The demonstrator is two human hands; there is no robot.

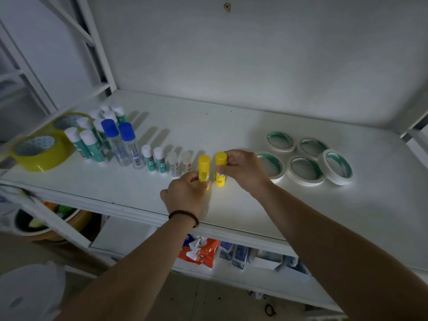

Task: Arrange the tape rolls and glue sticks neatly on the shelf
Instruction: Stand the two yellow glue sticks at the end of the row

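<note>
On the white shelf point(231, 126), two yellow glue sticks stand upright side by side, their label print too blurred to read (a barcode shows on a blue-capped bottle point(128, 144) nearby). The left hand point(187, 193) pinches the left yellow glue stick point(204, 169) low down; the right hand point(243, 170) clasps the right yellow glue stick point(221, 169). White tape rolls point(305, 170) lie just right of that hand.
</note>
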